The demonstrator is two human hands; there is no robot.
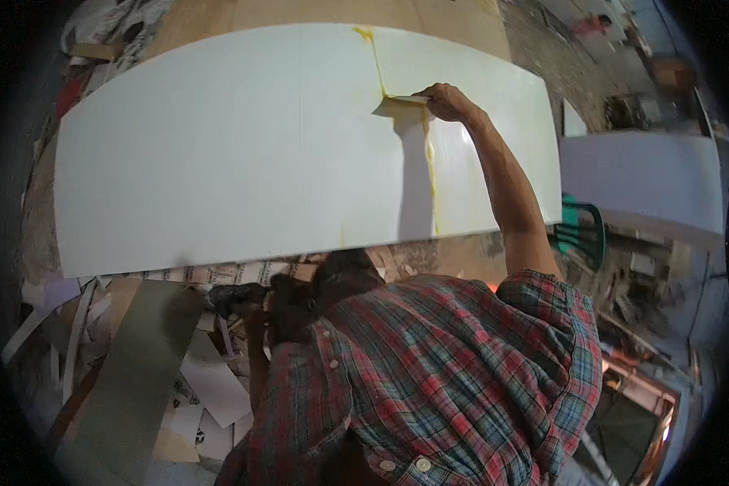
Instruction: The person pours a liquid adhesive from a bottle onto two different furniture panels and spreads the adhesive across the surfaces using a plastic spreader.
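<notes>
My right hand reaches across a large glossy white panel, its fingers closed around a flat scraper. The blade lies at a yellow line of putty-like paste that runs across the panel from its far edge to its near edge. A thicker yellow smear sits at the far end of the line. A dark shadow falls beside the blade. My left forearm hangs below the panel's near edge, in shade; the fingers of that hand are too dark to make out.
Board offcuts and paper scraps lie on the floor at the lower left, beside a long grey-green board. A green plastic chair stands off the panel's right end. Farther right is another pale panel. Brown board shows beyond the far edge.
</notes>
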